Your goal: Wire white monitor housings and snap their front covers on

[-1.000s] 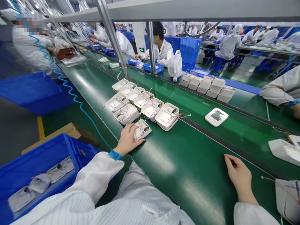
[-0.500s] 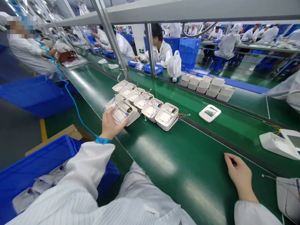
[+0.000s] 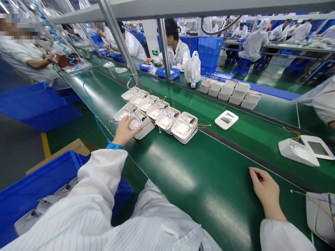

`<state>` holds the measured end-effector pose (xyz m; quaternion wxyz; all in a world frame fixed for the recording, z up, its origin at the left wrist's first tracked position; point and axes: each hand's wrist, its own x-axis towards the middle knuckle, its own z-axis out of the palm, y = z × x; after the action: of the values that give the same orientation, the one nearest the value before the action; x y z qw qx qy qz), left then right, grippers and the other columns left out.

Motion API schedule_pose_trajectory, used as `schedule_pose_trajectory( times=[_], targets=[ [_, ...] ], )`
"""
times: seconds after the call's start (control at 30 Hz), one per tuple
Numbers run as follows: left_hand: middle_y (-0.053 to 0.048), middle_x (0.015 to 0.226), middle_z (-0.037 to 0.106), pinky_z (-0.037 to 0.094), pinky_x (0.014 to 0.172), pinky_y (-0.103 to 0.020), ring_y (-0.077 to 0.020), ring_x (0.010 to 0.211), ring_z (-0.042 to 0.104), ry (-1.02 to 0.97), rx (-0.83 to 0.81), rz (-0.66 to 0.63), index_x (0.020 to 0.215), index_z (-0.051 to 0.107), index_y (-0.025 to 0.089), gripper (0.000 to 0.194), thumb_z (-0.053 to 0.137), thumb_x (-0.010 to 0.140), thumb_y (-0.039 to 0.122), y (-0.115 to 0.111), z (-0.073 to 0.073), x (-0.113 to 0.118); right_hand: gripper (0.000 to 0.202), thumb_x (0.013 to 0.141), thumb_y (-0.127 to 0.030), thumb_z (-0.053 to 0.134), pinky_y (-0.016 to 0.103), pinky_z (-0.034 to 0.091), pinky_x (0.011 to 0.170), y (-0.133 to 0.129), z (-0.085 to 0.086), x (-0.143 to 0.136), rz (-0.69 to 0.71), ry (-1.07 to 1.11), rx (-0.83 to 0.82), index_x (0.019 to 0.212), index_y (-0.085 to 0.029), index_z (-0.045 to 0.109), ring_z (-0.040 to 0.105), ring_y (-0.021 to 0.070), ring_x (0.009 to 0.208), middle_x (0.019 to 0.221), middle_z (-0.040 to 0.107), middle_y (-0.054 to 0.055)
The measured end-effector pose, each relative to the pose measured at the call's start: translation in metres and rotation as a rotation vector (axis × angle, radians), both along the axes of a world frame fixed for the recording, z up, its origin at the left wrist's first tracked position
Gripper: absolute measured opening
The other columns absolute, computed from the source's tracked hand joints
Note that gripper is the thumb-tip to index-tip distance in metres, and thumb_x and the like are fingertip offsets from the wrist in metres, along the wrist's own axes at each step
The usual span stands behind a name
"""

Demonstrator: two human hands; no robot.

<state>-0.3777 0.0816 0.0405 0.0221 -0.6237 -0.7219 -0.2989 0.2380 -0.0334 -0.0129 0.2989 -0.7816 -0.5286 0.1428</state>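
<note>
My left hand [image 3: 125, 131] grips the near edge of a white plastic housing [image 3: 148, 129] at the near left end of a cluster, its thumb along the front and its fingers over the rim. Wires loop out of this open housing. Beside it, several similar white housings [image 3: 183, 128] with wires and small parts inside sit in a row. My right hand [image 3: 265, 190] rests on the green belt [image 3: 199, 174] with fingers curled and thumb and forefinger together; nothing shows in it. Right of it lies another white housing [image 3: 320, 216] with wires, cut off by the frame.
A white display unit [image 3: 226, 120] lies across the dark seam. Farther right are a wired base [image 3: 298, 152] and a screen cover [image 3: 318, 147]. Stacked housings [image 3: 227, 92] and a fan [image 3: 193, 69] stand behind. A blue bin [image 3: 65, 170] is at my left; metal posts rise ahead. Co-workers sit around.
My left hand has lowered slightly at the housing, which now sits flatter on the pile. The view has shifted a little. My right hand stays curled on the belt.
</note>
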Motion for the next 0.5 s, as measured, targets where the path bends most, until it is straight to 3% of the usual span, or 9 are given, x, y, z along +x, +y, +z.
schedule_pose_trajectory(
  times=[0.17, 0.27, 0.37, 0.5],
  targets=[
    [-0.018, 0.157, 0.034, 0.023, 0.119, -0.055, -0.0362, 0.147, 0.028, 0.036, -0.097, -0.028, 0.138, 0.05, 0.017, 0.071, 0.058, 0.081, 0.058, 0.004, 0.001, 0.001, 0.044, 0.075, -0.054, 0.05, 0.038, 0.049, 0.068, 0.0, -0.001, 0.0, 0.001, -0.007, 0.005, 0.092, -0.023, 0.076, 0.063, 0.0239, 0.071, 0.097, 0.075, 0.007],
    [-0.018, 0.157, 0.035, 0.021, 0.118, -0.059, -0.0371, 0.146, 0.03, 0.038, -0.065, 0.01, 0.143, 0.044, 0.02, 0.078, 0.063, 0.078, 0.058, 0.003, 0.002, 0.006, 0.042, 0.076, -0.054, 0.05, 0.038, 0.049, 0.068, -0.001, -0.002, 0.0, 0.004, -0.002, 0.017, 0.092, -0.023, 0.075, 0.063, 0.0235, 0.071, 0.097, 0.075, 0.007],
    [-0.019, 0.153, 0.039, 0.022, 0.118, -0.058, -0.0361, 0.145, 0.033, 0.012, 0.101, 0.064, 0.141, 0.045, 0.017, 0.079, 0.067, 0.077, 0.057, -0.007, 0.002, 0.015, 0.041, 0.077, -0.053, 0.051, 0.038, 0.05, 0.069, 0.0, -0.005, 0.001, 0.017, 0.0, 0.03, 0.092, -0.024, 0.075, 0.063, 0.0234, 0.071, 0.097, 0.075, 0.006],
    [-0.023, 0.146, 0.046, 0.026, 0.119, -0.053, -0.0327, 0.145, 0.033, -0.046, 0.432, 0.108, 0.136, 0.047, 0.01, 0.063, 0.061, 0.086, 0.046, -0.031, -0.003, 0.038, 0.039, 0.078, -0.053, 0.052, 0.038, 0.05, 0.069, 0.001, -0.009, 0.003, 0.021, -0.006, 0.059, 0.092, -0.024, 0.075, 0.064, 0.0232, 0.071, 0.097, 0.075, 0.007]
  ],
)
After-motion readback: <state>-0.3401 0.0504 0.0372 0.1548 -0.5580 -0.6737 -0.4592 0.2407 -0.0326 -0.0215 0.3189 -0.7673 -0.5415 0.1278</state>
